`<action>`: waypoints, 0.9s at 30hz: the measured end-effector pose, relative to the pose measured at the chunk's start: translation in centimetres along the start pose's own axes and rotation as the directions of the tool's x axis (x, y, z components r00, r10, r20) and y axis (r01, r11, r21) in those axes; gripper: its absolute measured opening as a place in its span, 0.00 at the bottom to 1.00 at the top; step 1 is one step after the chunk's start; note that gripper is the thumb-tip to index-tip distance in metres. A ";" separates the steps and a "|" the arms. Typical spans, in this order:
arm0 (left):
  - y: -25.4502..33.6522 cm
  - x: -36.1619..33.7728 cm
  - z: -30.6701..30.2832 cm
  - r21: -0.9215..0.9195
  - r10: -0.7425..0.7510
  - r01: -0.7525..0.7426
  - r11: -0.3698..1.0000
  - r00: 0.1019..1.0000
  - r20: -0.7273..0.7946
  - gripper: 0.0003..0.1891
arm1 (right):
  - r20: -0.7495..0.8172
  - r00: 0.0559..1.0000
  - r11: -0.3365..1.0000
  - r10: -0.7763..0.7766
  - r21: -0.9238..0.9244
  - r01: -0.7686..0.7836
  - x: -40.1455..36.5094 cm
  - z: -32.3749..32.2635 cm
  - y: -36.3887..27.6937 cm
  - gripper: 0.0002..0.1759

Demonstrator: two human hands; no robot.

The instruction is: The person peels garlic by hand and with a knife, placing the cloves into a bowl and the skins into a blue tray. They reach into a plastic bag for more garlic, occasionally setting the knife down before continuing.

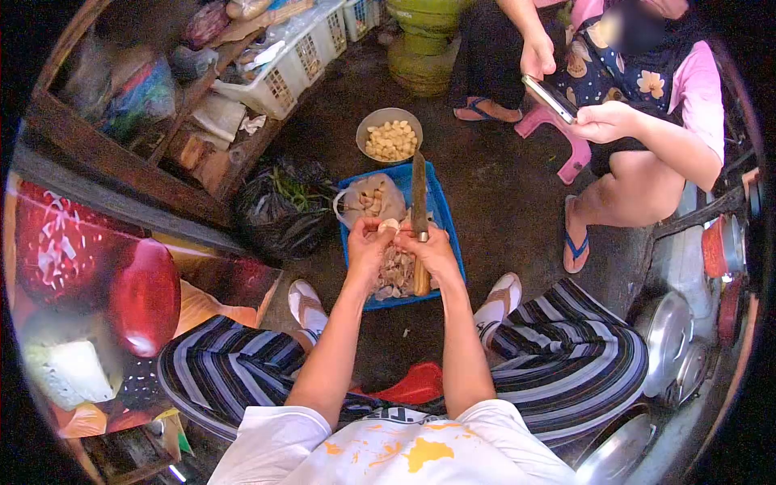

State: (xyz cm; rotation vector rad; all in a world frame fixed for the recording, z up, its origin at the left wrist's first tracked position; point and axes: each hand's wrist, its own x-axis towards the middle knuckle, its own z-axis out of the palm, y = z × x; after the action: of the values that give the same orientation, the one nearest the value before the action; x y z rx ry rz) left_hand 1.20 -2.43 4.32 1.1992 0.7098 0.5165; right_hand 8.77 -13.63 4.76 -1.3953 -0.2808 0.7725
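Over a blue tray [447, 208] my two hands meet in front of me. Pinched in the fingertips of my left hand [368, 249] is a pale garlic clove [390, 224]. My right hand [437, 252] is closed around a knife [419, 194], its blade pointing away from me and its wooden handle running down under the palm; the right fingertips come close to the clove. Beneath my hands, garlic skins [396, 279] lie in the tray. A plastic bag [372, 198] of unpeeled cloves rests at the tray's far left. Just beyond stands a bowl [390, 134] of peeled cloves.
A black plastic bag [287, 210] with greens sits left of the tray. At the right, a seated person holds a phone [550, 99] near a pink stool [575, 158]. White baskets [279, 77] line the left shelf; green gas cylinders [420, 69] stand behind. Metal lids [667, 339] are at right.
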 end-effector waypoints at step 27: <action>1.7 -0.9 0.0 0.268 0.171 -0.206 0.941 0.974 0.149 0.11 | -0.047 0.999 1.000 -0.005 -0.022 0.004 -0.4 0.0 -0.8 0.14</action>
State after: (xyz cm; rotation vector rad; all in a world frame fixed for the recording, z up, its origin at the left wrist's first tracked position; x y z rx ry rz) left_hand 0.63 -2.54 6.10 1.5650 0.5768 0.5051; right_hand 8.71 -13.89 5.62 -1.4312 -0.2562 0.7337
